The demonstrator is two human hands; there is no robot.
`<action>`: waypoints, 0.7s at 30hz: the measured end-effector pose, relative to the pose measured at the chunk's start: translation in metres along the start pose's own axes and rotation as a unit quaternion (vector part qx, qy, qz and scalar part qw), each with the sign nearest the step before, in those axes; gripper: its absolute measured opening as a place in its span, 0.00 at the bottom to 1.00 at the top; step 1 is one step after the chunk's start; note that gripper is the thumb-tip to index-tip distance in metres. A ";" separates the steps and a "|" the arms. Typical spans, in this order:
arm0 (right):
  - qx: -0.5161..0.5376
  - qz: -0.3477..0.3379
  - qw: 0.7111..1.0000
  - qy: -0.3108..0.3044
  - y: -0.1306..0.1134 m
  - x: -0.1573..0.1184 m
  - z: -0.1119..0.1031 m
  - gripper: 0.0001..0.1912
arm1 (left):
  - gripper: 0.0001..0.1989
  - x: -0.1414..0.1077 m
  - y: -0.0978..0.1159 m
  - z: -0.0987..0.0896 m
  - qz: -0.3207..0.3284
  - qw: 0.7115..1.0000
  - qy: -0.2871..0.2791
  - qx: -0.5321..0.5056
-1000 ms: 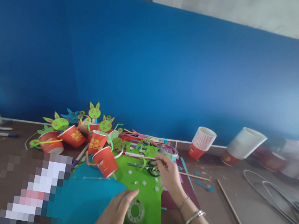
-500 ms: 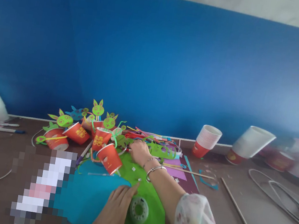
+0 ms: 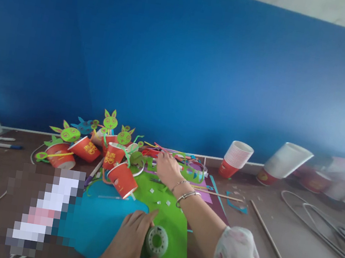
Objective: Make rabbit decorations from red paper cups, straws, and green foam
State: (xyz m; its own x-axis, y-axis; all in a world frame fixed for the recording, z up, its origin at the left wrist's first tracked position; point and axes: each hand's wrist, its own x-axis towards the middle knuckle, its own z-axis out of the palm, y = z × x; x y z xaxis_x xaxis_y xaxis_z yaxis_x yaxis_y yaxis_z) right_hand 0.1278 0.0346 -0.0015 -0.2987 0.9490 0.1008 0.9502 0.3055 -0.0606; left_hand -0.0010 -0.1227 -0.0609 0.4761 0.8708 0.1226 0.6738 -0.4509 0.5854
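My left hand [image 3: 130, 242] is curled around the left side of a small roll of tape [image 3: 157, 241], thumb in front and fingers behind. The roll sits over green paper [image 3: 173, 223], which overlaps blue paper [image 3: 102, 218]. My right hand [image 3: 168, 170] reaches to the back of the table, over the pile of green paper cutouts [image 3: 193, 173] and coloured straws [image 3: 164, 148]. Its fingers bend downward, and their tips are partly hidden among these things. To its left, red paper cups [image 3: 123, 180] carry green rabbit-like paper faces [image 3: 110, 120].
A stack of paper cups [image 3: 236, 158] leans at the back, beside a bagged stack of cups [image 3: 284, 164]. A thin wooden stick [image 3: 274, 250] and grey cables [image 3: 315, 221] lie on the right. Markers [image 3: 2, 145] are at far left. A blue panel [image 3: 183, 61] stands behind the table.
My right hand has lifted slightly and shifted right over the pile, uncovering small white bits on the green paper. My left hand stays at the tape roll. The whole view has shifted a little.
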 end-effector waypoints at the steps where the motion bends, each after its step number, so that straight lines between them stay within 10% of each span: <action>1: 0.006 0.007 1.000 -0.008 0.002 -0.001 -0.001 0.18 | 0.34 0.000 0.000 0.000 0.002 1.000 0.004 0.011; 12: 0.072 0.023 0.995 -0.072 0.013 -0.011 0.010 0.16 | 0.30 -0.009 -0.006 0.003 0.156 0.974 0.076 0.142; 21: 0.276 0.015 0.961 0.007 0.021 -0.038 0.000 0.34 | 0.27 -0.006 -0.004 0.002 0.135 0.979 0.064 0.139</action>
State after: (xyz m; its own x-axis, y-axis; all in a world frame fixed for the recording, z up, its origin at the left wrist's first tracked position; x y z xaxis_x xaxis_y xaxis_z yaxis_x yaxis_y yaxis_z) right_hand 0.1588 0.0044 -0.0062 -0.2671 0.9581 0.1038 0.7658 0.2764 -0.5807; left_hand -0.0054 -0.1269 -0.0651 0.5959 0.7216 0.3525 0.6693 -0.6888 0.2786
